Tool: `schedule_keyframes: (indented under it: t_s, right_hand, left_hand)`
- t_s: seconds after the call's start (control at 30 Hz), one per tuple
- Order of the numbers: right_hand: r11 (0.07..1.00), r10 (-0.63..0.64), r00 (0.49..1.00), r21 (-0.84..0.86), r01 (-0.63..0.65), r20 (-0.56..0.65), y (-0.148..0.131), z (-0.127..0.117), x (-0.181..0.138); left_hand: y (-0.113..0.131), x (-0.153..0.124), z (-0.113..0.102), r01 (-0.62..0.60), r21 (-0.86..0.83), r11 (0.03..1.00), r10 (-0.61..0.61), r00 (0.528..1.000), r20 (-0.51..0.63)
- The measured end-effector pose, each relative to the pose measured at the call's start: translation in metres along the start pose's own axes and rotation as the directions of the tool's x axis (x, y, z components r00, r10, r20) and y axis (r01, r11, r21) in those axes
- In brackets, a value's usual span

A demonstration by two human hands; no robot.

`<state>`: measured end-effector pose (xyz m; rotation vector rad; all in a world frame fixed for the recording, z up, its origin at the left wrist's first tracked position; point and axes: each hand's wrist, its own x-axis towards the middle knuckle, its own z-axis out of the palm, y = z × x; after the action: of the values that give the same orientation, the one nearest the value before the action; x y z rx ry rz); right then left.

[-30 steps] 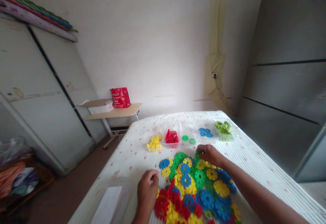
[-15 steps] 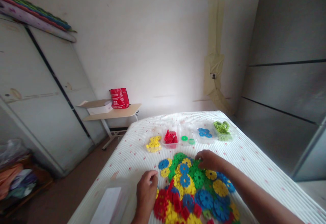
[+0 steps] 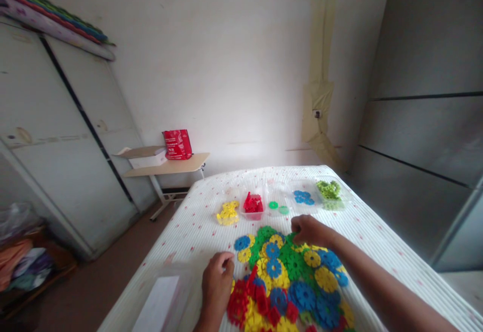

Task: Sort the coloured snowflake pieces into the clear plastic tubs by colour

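Note:
A mixed pile of flower-shaped plastic discs (image 3: 273, 267) in green, yellow, blue and red lies on the tablecloth in front of me. My right hand (image 3: 310, 230) is at the far side of this heap, its fingers pinched together over the green discs (image 3: 292, 261). What sits between those fingertips is hidden. At the left edge of the pile rests my left hand (image 3: 217, 281), fingers loosely curled in and no piece showing in them. Red pieces (image 3: 238, 304) lie right beside it.
Behind the pile stand clear boxes with yellow pieces (image 3: 228, 212), red pieces (image 3: 252, 203), two green discs (image 3: 273, 204), blue discs (image 3: 303, 197) and light green pieces (image 3: 328, 189). A clear container with a white panel (image 3: 158, 299) is at front left. A side table (image 3: 177, 167) holds a red bag (image 3: 178, 144).
My right hand has risen slightly and moved away from me, uncovering yellow discs beneath it. My left hand has stayed in place.

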<state>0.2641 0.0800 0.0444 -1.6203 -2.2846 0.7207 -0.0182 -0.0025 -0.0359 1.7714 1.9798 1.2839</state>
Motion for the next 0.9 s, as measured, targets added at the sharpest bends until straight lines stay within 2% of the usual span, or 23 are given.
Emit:
schedule_keyframes:
  t_s: [0.1, 0.23, 0.43, 0.63, 0.77, 0.9]
  right_hand:
    - [0.995, 0.039, 0.998, 0.09, -0.034, -0.056, -0.008, -0.017, 0.013]
    - [0.977, 0.092, 0.972, 0.209, -0.046, -0.218, -0.019, -0.032, 0.037]
    - [0.957, 0.181, 0.894, 0.283, -0.064, -0.409, -0.009, -0.03, 0.049]
    - [0.976, 0.14, 0.838, 0.215, -0.028, -0.527, 0.017, -0.03, 0.022]
    - [0.987, 0.062, 0.843, 0.158, 0.027, -0.534, 0.033, -0.026, -0.009]
    - [0.998, -0.051, 0.843, 0.002, 0.062, -0.536, 0.061, -0.011, -0.041]
  left_hand:
    - [0.0, 0.0, 0.0, 0.006, 0.002, 1.0, -0.006, 1.0, 0.016]
    - [0.0, 0.0, 0.0, 0.021, -0.005, 1.0, -0.021, 1.0, 0.018]
    - [-0.002, 0.001, 0.002, 0.047, -0.02, 0.999, -0.046, 0.999, 0.029]
    - [-0.001, 0.001, 0.001, 0.031, -0.023, 0.999, -0.03, 0.999, 0.042]
    - [0.001, 0.0, 0.0, 0.033, -0.024, 0.999, -0.032, 0.999, 0.022]
    - [0.003, -0.001, -0.001, 0.033, -0.03, 0.999, -0.033, 0.999, 0.004]
